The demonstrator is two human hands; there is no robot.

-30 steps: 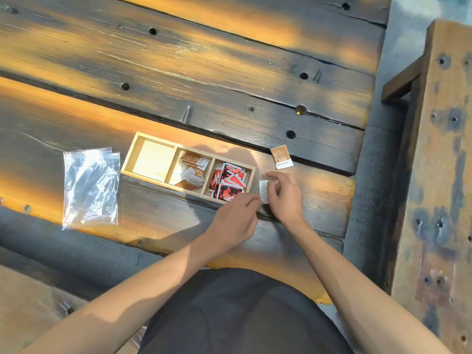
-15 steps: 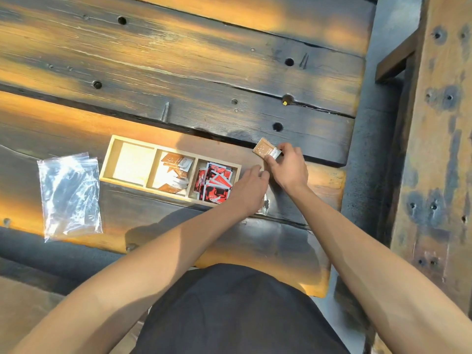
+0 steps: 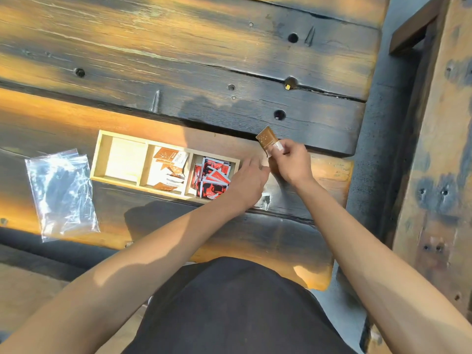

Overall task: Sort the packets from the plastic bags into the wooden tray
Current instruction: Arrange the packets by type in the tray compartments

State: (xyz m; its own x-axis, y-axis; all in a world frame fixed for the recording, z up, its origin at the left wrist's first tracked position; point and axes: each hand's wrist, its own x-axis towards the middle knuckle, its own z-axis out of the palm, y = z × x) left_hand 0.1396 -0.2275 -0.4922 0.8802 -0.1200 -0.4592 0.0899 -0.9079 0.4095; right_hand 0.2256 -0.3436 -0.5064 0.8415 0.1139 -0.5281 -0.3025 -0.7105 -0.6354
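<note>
On the dark plank table, near its right end, lies the wooden tray with three compartments: the left one is empty, the middle one holds brown packets, and the right one holds red packets. Well apart to the left, a pile of empty plastic bags lies flat. The left hand rests by the right end of the tray, fingers together, over what seems another bag; what it holds I cannot tell. The right hand pinches one brown packet at its near edge, lifted just right of the tray. This thin grip may slip, or the packet may fall into the nearer red compartment. The writing on the packets is too small to read.
</note>
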